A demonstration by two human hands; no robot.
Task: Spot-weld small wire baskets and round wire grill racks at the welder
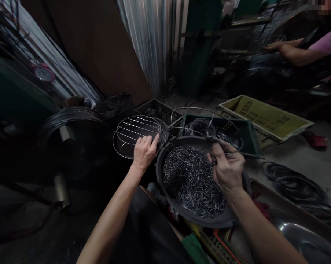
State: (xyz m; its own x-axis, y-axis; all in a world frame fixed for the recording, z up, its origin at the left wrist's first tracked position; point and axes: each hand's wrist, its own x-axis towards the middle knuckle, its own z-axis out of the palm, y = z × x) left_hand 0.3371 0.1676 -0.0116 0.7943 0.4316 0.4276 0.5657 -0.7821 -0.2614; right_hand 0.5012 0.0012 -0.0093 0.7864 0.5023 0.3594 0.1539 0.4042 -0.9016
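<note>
A round wire rack [136,129] with several parallel bars is gripped at its near right edge by my left hand [144,152], whose fingers are closed. My right hand [228,167] is closed on a thin wire hoop [194,109] above the right side of a dark round basin [160,172]. Something small and dark shows at its fingertips, too blurred to name. Short bent pieces of metal wire [194,179] fill the basin. Beneath the rack, another dark round vessel is partly hidden.
Behind the basin stands a green crate [252,137] with coiled wire, and beside it a yellow crate [267,117]. Wire coils [294,183] lie on the floor at right. A large wire coil [72,117] sits at left. Another person's arm [297,51] is at upper right.
</note>
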